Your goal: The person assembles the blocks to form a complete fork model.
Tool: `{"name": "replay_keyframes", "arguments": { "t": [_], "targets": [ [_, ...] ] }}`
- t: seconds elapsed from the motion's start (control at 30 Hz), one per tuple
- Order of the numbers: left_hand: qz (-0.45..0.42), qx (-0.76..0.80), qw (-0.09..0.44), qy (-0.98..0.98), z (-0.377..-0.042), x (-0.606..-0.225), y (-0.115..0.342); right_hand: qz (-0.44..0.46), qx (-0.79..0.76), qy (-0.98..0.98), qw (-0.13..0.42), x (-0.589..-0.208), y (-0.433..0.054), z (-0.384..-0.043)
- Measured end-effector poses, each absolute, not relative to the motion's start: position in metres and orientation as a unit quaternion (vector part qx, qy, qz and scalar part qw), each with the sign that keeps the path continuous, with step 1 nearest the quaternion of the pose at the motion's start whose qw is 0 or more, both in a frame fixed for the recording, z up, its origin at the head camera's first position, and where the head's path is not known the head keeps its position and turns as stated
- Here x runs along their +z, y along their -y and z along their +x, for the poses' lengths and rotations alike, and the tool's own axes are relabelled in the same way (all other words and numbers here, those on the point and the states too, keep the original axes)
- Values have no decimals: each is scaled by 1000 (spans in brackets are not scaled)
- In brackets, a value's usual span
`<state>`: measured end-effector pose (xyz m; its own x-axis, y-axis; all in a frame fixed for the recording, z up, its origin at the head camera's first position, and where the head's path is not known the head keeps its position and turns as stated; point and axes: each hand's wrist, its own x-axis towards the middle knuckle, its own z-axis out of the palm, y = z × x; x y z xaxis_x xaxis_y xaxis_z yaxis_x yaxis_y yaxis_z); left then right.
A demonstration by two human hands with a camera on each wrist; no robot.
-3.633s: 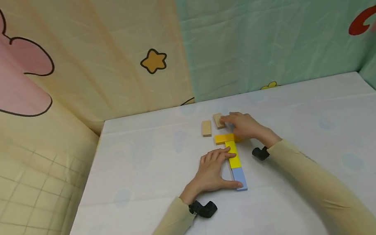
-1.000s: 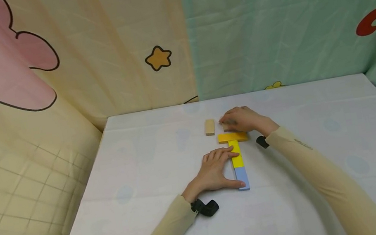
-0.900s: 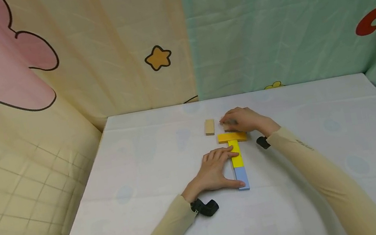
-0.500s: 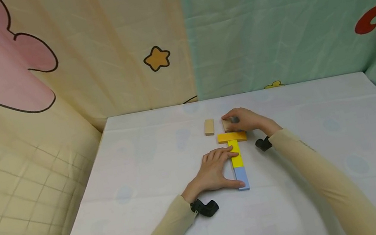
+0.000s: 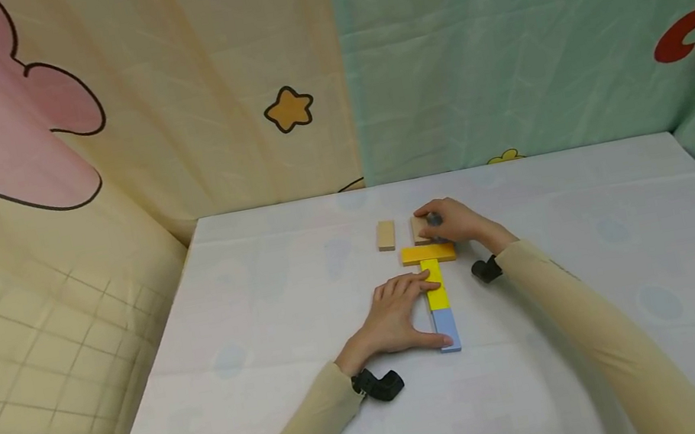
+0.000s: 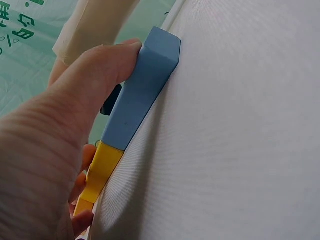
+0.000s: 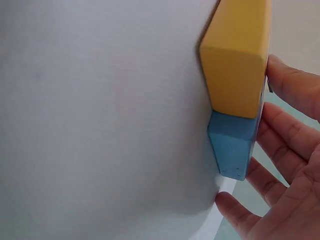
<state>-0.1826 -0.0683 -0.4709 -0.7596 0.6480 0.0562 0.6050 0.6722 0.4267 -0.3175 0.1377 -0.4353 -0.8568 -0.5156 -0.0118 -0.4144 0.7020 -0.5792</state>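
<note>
My left hand (image 5: 395, 317) lies spread beside a column of blocks. Its thumb rests on the pale blue block (image 5: 446, 322) and its fingers touch the bright yellow block (image 5: 437, 296). In the left wrist view the thumb lies against that blue block (image 6: 137, 92). Across the column's far end lies an orange block (image 5: 428, 254). Just beyond it, my right hand (image 5: 457, 221) pinches a plain wooden block (image 5: 419, 228) between thumb and index finger. The right wrist view shows the orange block (image 7: 235, 75) and a blue surface (image 7: 232, 142) behind it, near the right fingers.
A second plain wooden block (image 5: 386, 235) lies left of the pinched one, with a gap between. All blocks lie on a white cloth-covered table (image 5: 248, 289). Patterned curtains (image 5: 211, 117) hang behind and at the sides. A black wrist device (image 5: 380, 385) sits at each wrist.
Since the earliest frame, the pinched wooden block has come nearer the orange block and slightly right. In the last second the right fingers shifted right, uncovering more of it. The left hand stayed put.
</note>
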Motion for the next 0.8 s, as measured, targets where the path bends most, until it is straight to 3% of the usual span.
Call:
{"name": "replay_keyframes", "arguments": {
  "t": [0.8],
  "targets": [
    [346,212,48,-913,-182,-471,67,-255,-321,-907,97,-440,-143,-313]
  ]
}}
